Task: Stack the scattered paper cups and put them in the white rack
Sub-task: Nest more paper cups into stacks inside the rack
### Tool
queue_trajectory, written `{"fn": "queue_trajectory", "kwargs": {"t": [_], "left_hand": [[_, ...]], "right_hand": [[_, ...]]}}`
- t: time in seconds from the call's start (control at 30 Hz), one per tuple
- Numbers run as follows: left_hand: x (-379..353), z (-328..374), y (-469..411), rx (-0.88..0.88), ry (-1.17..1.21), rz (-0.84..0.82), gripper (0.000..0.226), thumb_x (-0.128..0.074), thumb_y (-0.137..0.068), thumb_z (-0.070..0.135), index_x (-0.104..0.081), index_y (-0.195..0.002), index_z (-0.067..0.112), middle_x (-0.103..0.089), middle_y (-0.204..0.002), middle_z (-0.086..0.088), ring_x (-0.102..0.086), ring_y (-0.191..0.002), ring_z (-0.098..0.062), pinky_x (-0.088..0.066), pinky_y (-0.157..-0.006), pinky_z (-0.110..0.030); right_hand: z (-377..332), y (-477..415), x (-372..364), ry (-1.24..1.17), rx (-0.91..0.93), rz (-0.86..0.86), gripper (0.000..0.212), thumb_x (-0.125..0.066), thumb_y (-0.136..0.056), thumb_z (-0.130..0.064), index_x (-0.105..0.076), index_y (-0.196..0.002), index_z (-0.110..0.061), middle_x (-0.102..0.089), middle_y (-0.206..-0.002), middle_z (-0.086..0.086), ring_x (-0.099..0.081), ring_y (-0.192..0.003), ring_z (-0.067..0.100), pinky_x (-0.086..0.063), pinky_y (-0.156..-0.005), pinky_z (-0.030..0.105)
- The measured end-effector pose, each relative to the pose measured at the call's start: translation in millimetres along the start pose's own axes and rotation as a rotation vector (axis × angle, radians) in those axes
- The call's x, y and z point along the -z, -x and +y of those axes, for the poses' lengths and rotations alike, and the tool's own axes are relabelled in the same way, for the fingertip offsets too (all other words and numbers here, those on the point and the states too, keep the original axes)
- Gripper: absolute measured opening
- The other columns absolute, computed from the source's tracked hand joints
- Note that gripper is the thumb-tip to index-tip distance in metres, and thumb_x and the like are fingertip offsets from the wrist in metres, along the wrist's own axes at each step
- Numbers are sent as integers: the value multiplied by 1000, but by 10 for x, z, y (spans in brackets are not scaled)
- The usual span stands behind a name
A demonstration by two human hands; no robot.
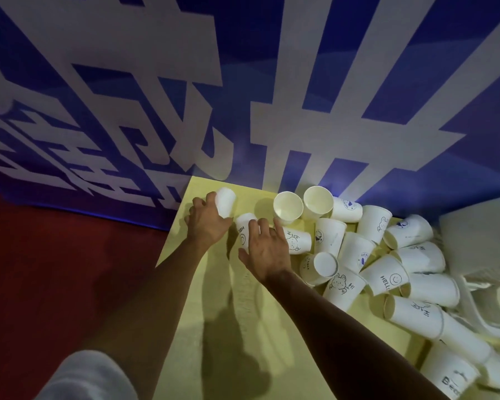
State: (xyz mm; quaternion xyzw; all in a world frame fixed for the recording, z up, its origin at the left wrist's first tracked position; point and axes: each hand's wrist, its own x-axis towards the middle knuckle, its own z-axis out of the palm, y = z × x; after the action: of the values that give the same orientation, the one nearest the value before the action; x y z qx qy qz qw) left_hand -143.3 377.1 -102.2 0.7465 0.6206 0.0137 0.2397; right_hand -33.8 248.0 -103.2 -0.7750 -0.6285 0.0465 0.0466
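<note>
Many white printed paper cups lie scattered in a heap on the right half of a yellow table. My left hand grips an upside-down white cup near the table's far left corner. My right hand curls round a cup printed "HELLO" just right of it, fingers touching a lying cup with a bear drawing. Two cups stand upright with open mouths behind. The white rack sits at the right edge, partly cut off.
A blue banner with large white characters hangs behind the table. Red floor lies to the left, below the table's left edge. The near left part of the table shows only my arms' shadows.
</note>
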Motion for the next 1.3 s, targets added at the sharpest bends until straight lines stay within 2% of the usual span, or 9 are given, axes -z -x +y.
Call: {"fn": "queue_trajectory", "kwargs": {"t": [0.1,0.2,0.33,0.43,0.6,0.73,0.83,1.03,1.3], "left_hand": [[24,-55,141,65,77,2,83,-77,-77,45,-35,-143,19,-43,-132,-16,-50,-117,-36,-45,-95,-46],[97,-93,256,153,179,-35,85,-76,-78,45,-33,-145,16,-41,-137,-20,-48,-121,-38,-47,-98,-46],[213,-35,458,274,369,-31,85,-76,-78,43,-34,-146,14,-42,-140,-21,-49,-124,-39,-47,-102,-47],[279,113,668,262,435,-19,82,-77,-78,41,-36,-144,14,-42,-138,-20,-51,-120,-38,-50,-99,-47],[340,557,1006,155,527,26,77,-77,-79,33,-39,-143,15,-43,-141,-15,-51,-121,-36,-53,-94,-45],[320,1017,1289,83,547,50,68,-77,-76,36,-46,-132,15,-54,-128,-11,-55,-110,-30,-47,-84,-34],[261,1366,1490,24,550,-10,63,-76,-76,37,-46,-127,14,-58,-121,-6,-55,-102,-25,-44,-79,-32],[22,2077,1900,-123,497,-143,63,-77,-78,31,-47,-130,14,-59,-120,-5,-56,-105,-24,-45,-84,-31],[-387,2791,2324,-285,393,-298,60,-77,-73,35,-49,-122,18,-56,-118,-3,-57,-106,-21,-47,-83,-32]], "right_hand": [[-35,55,62,-72,14,54,50,-63,-82,-43,-54,-119,-11,-60,-110,10,-61,-99,29,-39,-109,44],[-24,125,194,-155,22,70,48,-61,-82,-43,-53,-118,-13,-57,-111,8,-58,-93,28,-49,-85,40],[78,239,459,-305,-9,81,56,-62,-84,-47,-48,-129,-16,-52,-125,7,-54,-104,25,-54,-71,37],[281,388,682,-397,-85,97,60,-60,-83,-50,-46,-132,-17,-47,-129,4,-52,-110,25,-54,-76,38],[837,757,1013,-628,-316,150,72,-74,-75,-47,-46,-133,-15,-48,-126,4,-48,-113,22,-48,-95,36],[1343,1111,1219,-643,-431,198,73,-78,-72,-48,-51,-129,-11,-48,-124,4,-49,-114,20,-43,-92,26],[1685,1370,1342,-643,-482,207,70,-78,-70,-51,-52,-125,-15,-53,-119,2,-53,-109,20,-50,-93,36],[2274,1886,1539,-652,-547,262,70,-76,-68,-51,-44,-123,-23,-57,-117,-1,-59,-103,22,-53,-85,40],[3041,2487,1692,-611,-599,389,71,-72,-65,-46,-41,-127,-30,-44,-125,0,-47,-112,22,-44,-83,35]]}}
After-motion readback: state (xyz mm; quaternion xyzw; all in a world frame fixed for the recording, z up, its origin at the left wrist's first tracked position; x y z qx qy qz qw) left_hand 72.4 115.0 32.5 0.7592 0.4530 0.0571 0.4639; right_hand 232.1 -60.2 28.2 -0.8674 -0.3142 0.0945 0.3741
